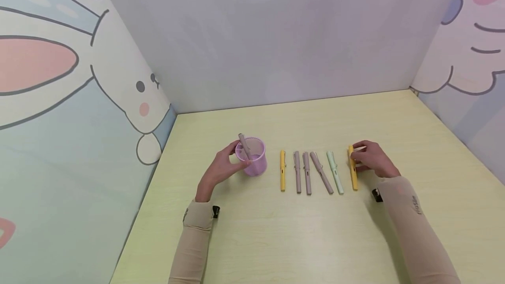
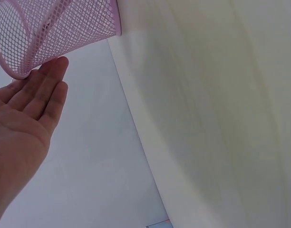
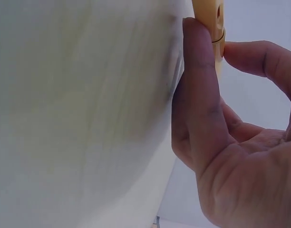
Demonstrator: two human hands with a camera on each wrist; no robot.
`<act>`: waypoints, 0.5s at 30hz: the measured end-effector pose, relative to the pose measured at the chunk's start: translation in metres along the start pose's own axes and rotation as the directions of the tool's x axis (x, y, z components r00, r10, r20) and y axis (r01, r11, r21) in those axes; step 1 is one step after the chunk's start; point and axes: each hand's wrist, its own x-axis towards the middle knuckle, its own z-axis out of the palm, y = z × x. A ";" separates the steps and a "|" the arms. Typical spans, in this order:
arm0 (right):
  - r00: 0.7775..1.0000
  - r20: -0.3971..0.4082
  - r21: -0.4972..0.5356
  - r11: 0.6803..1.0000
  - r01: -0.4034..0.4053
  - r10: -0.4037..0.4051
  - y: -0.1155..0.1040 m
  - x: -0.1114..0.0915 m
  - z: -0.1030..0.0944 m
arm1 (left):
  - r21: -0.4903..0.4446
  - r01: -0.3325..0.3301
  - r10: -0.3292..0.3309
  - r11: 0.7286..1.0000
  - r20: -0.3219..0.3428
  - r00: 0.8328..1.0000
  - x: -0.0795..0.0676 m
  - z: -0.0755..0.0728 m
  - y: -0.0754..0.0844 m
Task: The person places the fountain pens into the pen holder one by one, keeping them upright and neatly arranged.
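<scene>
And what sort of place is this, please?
Probably a desk nook or booth, perhaps decorated for children: a table with walls on three sides, a cartoon rabbit on the left one, and pens beside a cup.

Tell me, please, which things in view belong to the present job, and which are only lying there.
Apparently in the job:
pink mesh cup, held by the left hand
mauve pen leaning inside it
yellow pen pinched by the right hand

Only lying there, though perhaps also needed:
other yellow pen
three mauve pens
mint-green pen
</scene>
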 end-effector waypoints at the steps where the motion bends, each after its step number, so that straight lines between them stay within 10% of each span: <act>1: 1.000 -0.001 0.005 1.000 0.006 -0.006 0.001 0.000 0.000 | 0.001 0.003 -0.003 1.000 0.000 1.000 0.000 0.000 0.000; 15: 0.986 -0.064 0.129 0.978 0.163 -0.156 -0.001 -0.002 0.002 | 0.006 -0.001 0.001 1.000 -0.003 1.000 0.000 0.000 0.000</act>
